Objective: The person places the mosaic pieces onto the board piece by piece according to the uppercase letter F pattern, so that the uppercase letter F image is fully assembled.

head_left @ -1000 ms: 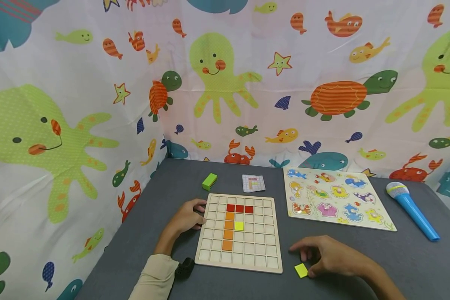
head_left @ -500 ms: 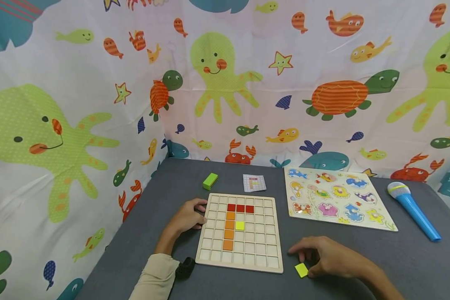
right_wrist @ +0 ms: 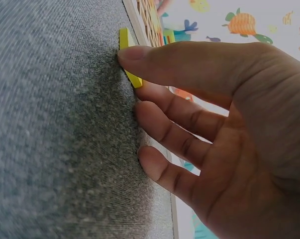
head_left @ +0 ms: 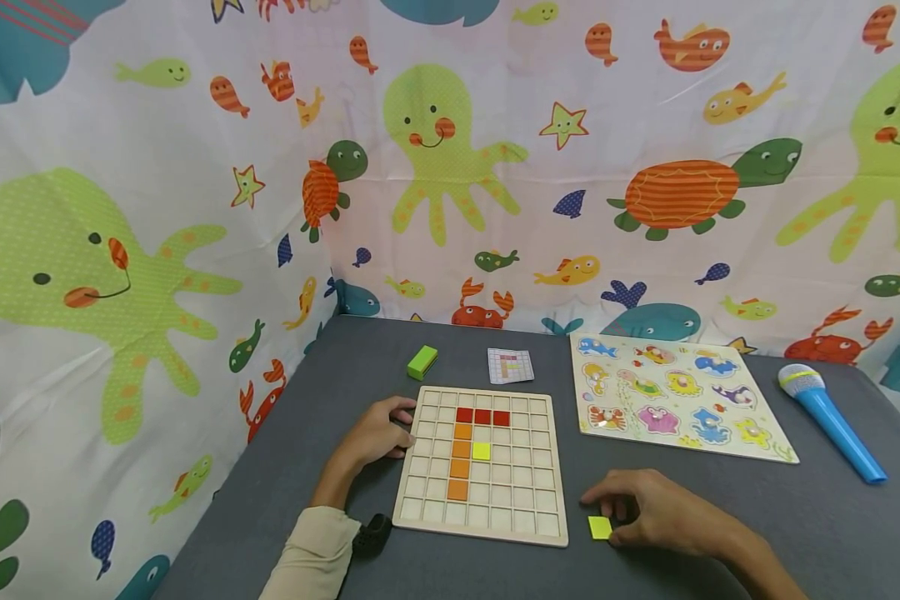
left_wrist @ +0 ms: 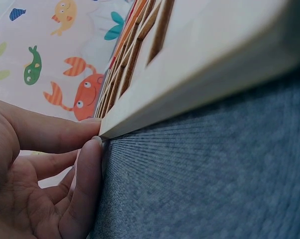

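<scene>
In the head view my left hand (head_left: 376,431) holds the left edge of a square wooden grid board (head_left: 528,497). The left wrist view shows thumb and finger pinching the board's pale rim (left_wrist: 140,112). Set in its cells are a row of red tiles (head_left: 482,416), a column of orange tiles (head_left: 460,469) and one yellow tile (head_left: 482,451). Right of the board, my right hand (head_left: 656,512) has its fingers curled around a loose yellow tile (head_left: 599,527) on the table. Its thumb presses against that tile (right_wrist: 134,79) in the right wrist view; the index fingertip is hidden there.
A green block (head_left: 422,362) and a small pattern card (head_left: 510,367) lie behind the board. At the back right are a sea-animal peg puzzle (head_left: 622,392) and a blue toy microphone (head_left: 832,423). A printed curtain (head_left: 465,292) borders the grey table (head_left: 690,492).
The loose yellow tile has turned, its edges now lining up more squarely with the board, with my right thumb against it. My left hand keeps its place on the board.
</scene>
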Demonstrator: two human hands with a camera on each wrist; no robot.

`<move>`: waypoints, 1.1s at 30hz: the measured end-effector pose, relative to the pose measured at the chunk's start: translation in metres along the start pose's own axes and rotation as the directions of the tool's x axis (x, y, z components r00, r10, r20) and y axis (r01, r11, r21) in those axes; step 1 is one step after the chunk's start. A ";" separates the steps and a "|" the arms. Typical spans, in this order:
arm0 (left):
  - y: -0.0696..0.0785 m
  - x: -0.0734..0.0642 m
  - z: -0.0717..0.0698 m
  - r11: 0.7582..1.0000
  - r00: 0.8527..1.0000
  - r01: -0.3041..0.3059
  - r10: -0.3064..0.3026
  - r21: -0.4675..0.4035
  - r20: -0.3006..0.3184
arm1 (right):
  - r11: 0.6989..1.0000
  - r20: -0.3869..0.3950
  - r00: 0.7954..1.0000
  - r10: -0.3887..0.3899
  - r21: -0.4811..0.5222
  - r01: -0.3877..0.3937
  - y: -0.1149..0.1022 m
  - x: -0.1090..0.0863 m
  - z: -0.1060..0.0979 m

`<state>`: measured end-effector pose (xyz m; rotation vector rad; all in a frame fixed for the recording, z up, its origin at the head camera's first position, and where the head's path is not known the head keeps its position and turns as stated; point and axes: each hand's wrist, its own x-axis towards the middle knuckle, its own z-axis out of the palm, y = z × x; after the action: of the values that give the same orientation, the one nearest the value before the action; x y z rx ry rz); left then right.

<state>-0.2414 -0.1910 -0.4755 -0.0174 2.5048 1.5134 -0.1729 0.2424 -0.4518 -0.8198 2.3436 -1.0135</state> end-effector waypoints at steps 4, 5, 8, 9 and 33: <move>-0.001 0.000 0.000 1.000 1.000 -0.005 0.005 -0.003 0.000 | 1.000 -0.022 1.000 0.006 -0.020 -0.007 -0.001 -0.001 0.000; -0.001 0.000 0.000 1.000 1.000 -0.004 0.004 -0.003 0.000 | 1.000 -0.029 1.000 0.009 -0.022 -0.009 -0.001 -0.001 0.000; 0.000 -0.001 0.000 1.000 1.000 -0.001 0.001 -0.001 -0.001 | 1.000 -0.052 0.999 0.010 -0.029 -0.011 -0.001 -0.001 0.000; 0.000 -0.001 0.000 1.000 1.000 0.001 -0.001 0.001 -0.004 | 0.999 -0.060 0.998 0.013 -0.030 -0.014 -0.001 -0.001 0.000; 0.002 -0.002 -0.001 1.000 1.000 0.000 0.000 -0.003 -0.005 | 0.989 -0.196 0.981 -0.013 -0.146 -0.016 -0.014 0.027 -0.005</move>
<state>-0.2399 -0.1916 -0.4729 -0.0220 2.5057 1.5193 -0.1906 0.2184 -0.4425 -0.8036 2.6117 -0.9692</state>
